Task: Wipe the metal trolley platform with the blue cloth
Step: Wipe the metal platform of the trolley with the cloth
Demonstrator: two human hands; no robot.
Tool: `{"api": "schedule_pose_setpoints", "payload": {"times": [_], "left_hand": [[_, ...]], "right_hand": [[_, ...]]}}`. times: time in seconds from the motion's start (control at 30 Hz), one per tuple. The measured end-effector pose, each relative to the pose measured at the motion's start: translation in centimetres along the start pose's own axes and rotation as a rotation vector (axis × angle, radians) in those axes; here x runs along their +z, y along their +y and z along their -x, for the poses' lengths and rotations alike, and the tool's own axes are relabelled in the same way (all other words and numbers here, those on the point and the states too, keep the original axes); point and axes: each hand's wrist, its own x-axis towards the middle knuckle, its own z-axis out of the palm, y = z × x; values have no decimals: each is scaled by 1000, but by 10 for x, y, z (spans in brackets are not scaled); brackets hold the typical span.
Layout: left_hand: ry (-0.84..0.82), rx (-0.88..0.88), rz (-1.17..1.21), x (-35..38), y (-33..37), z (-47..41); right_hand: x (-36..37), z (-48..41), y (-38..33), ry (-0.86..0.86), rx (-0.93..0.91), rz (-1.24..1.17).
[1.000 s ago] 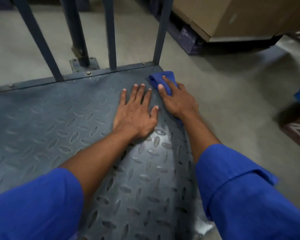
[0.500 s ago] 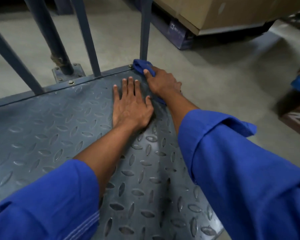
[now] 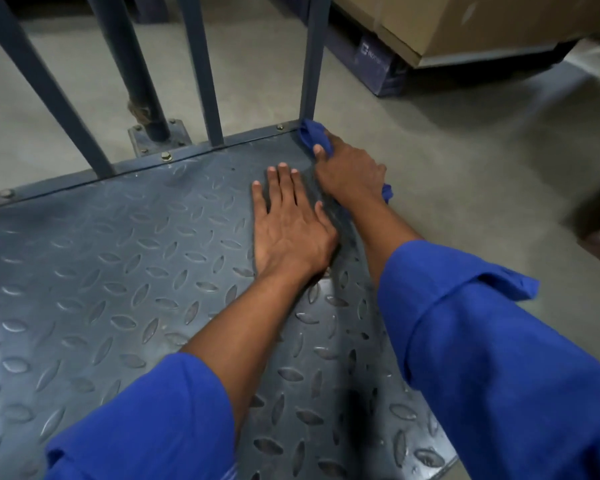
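The grey metal trolley platform [image 3: 111,271] with a raised tread pattern fills the lower left of the head view. My left hand [image 3: 288,223] lies flat on it with straight fingers, near its far right part. Just to the right, my right hand [image 3: 350,171] grips the blue cloth [image 3: 312,135] and presses it into the far right corner, at the foot of the corner upright. A bit of cloth also sticks out under my wrist over the platform's right edge.
Several grey handle bars [image 3: 201,67] rise from the platform's far edge, with a thicker pole on a bolted base plate [image 3: 160,136]. Concrete floor [image 3: 465,161] lies to the right. A cardboard box on a dark pallet [image 3: 430,32] stands at the far right.
My right hand has pushed the blue cloth away from me along the right edge into the far corner by the upright. My left hand stays flat on the platform.
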Motion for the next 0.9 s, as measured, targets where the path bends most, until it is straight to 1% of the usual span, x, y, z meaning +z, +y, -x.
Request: {"api": "schedule_pose_setpoints", "payload": {"times": [0.13, 0.3, 0.47, 0.57, 0.73, 0.9], "left_hand": [[-2, -8, -8, 3, 1, -2], [-4, -8, 1, 0, 1, -1], [-28, -22, 18, -3, 3, 10], [-43, -17, 29, -6, 8, 33], [-71, 47, 45, -9, 15, 83], [-75, 71, 43, -9, 20, 118]], "right_hand": [[4, -24, -17, -26, 18, -49], [0, -5, -8, -25, 5, -47], [-10, 44, 24, 7, 24, -2], [-18, 77, 47, 8, 60, 22], [-34, 137, 77, 6, 144, -40], [-39, 187, 107, 47, 227, -81]]}}
